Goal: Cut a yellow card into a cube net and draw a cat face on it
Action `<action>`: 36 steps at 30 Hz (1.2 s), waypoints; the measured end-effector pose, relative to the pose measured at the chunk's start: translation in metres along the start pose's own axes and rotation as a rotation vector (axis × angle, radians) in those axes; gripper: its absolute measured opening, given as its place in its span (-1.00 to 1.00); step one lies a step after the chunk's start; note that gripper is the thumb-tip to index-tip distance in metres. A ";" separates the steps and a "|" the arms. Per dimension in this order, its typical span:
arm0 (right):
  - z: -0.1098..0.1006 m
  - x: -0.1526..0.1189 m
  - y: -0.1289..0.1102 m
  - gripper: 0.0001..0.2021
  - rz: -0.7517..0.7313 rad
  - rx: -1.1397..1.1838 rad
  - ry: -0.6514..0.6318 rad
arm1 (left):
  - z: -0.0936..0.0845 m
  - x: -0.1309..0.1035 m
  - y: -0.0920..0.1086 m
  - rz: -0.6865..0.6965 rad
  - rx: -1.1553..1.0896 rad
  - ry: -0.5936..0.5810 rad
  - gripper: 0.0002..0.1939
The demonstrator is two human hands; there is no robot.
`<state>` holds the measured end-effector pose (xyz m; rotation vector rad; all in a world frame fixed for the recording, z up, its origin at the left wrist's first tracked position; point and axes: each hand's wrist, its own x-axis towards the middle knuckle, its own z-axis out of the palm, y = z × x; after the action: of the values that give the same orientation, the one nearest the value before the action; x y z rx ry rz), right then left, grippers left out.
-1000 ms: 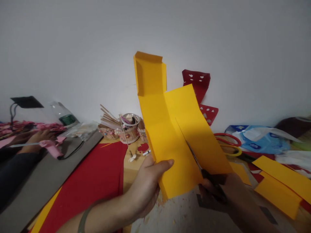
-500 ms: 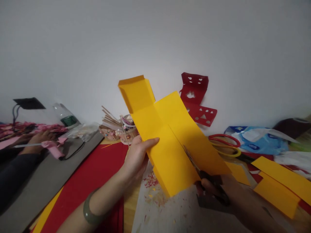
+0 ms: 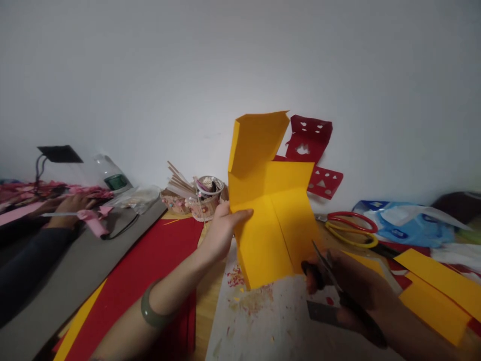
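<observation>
A folded yellow card (image 3: 259,235), with a long slit running up from its lower edge, is pinched at its left side by my left hand (image 3: 221,230), thumb on the front. My right hand (image 3: 349,276) is closed around black-handled scissors (image 3: 334,281). Their blades are parted and point up and left, just off the card's lower right part. Behind the card stands a red card (image 3: 310,143) with small shapes cut out of it, partly hidden. Paper scraps (image 3: 235,277) lie on a pale mat (image 3: 263,326) below.
On the right are red-and-yellow-handled scissors (image 3: 353,225), a blue packet (image 3: 406,223) and yellow card pieces (image 3: 436,306). Decorated pots (image 3: 205,203) hold sticks at the back. At left lie red sheets (image 3: 150,281), a pink glue gun (image 3: 92,223) and another person's hand (image 3: 71,210).
The scissors have come out of the slit, down and to the right. My left hand has turned the yellow card more upright, its top flap swinging right. The view has shifted slightly.
</observation>
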<state>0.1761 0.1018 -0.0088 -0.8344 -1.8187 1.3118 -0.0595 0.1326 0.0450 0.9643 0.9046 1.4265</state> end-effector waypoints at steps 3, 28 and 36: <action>-0.006 0.006 0.008 -0.59 -0.037 0.071 -0.049 | 0.002 -0.003 0.006 -0.115 -0.102 -0.025 -0.78; -0.003 0.014 -0.006 -0.73 0.188 0.131 -0.099 | 0.012 -0.011 -0.004 -0.248 -0.194 -0.060 -0.76; -0.014 0.010 -0.004 -0.60 0.186 0.175 -0.204 | 0.007 -0.006 0.002 -0.414 -0.292 0.004 -0.72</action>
<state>0.1823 0.1158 0.0000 -0.8145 -1.7804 1.7025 -0.0534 0.1263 0.0491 0.5189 0.8138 1.1629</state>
